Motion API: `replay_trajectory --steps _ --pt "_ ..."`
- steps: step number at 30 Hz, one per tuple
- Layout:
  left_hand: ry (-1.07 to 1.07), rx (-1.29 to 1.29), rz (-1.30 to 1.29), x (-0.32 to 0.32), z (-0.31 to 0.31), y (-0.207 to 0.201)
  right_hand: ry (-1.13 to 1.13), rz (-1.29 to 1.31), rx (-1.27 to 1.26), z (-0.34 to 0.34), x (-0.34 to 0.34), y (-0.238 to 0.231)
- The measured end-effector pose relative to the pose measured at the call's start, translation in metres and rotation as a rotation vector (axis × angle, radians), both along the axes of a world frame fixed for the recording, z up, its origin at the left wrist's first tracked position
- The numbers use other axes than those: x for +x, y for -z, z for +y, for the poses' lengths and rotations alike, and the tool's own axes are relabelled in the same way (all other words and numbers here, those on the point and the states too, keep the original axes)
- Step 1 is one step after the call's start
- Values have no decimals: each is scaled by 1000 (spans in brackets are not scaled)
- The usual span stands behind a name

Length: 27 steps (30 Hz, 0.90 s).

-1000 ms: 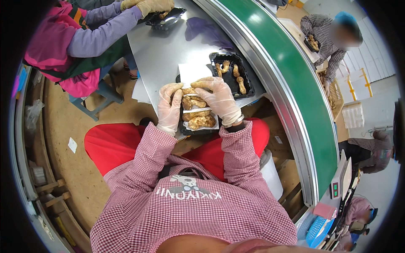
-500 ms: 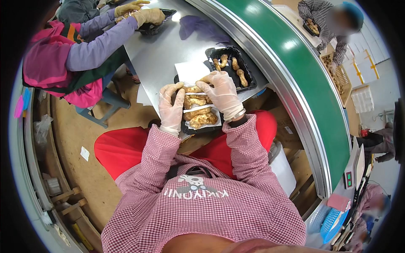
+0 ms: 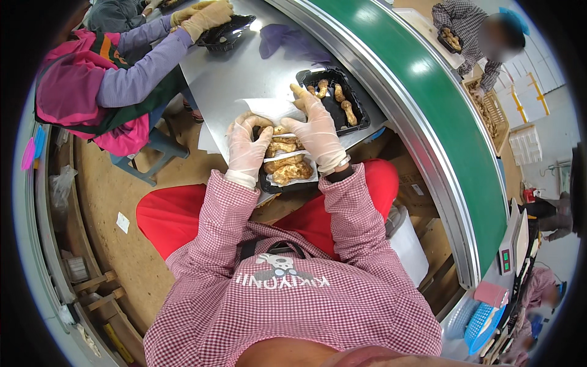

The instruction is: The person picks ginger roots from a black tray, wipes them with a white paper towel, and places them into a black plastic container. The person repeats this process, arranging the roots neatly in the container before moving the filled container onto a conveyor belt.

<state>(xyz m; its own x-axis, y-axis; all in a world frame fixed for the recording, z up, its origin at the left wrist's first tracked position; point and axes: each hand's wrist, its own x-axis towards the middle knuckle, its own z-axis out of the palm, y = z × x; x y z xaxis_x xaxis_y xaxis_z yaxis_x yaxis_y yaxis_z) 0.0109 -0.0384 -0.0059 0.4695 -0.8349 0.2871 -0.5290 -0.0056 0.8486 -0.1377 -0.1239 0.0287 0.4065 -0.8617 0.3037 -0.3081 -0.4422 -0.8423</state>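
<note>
A person's left hand (image 3: pixel 247 147) and right hand (image 3: pixel 319 136) flank the far end of a tray (image 3: pixel 267 186) at the near edge of a table (image 3: pixel 214 92), mushrooms (image 3: pixel 288 173) lying crosswise in it, one behind another. A sheet (image 3: pixel 269 107) lies just past the hands. To the right, a second tray (image 3: pixel 334 114) holding more mushrooms (image 3: pixel 348 112) sits between the right hand and a conveyor belt (image 3: pixel 422 79) curving along the table's right side. Farther back on the table lies netting (image 3: pixel 284 43); left of it, a co-worker (image 3: pixel 137 79) sits behind another tray (image 3: pixel 226 35). Across the belt, a second co-worker (image 3: pixel 463 30) is beside a crate (image 3: pixel 502 122). At lower right are a scale (image 3: pixel 507 257) and, nearer, a basket (image 3: pixel 483 328).
</note>
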Motion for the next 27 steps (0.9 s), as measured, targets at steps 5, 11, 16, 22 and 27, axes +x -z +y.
replay_trajectory --steps 5,11,16,22,27 --pt "158 -79 243 6 -2 5 24 -252 227 -4 3 -1" --pt "13 -106 -5 -12 4 -8 122 -45 7 -1 0 -1" --pt "-7 -189 -541 -11 5 -12 136 77 -164 -14 -10 8" --pt "222 -142 -428 1 -1 -2 596 833 -313 -48 -50 11" --pt "225 -107 -417 1 0 -4 661 632 -279 -50 -42 7"
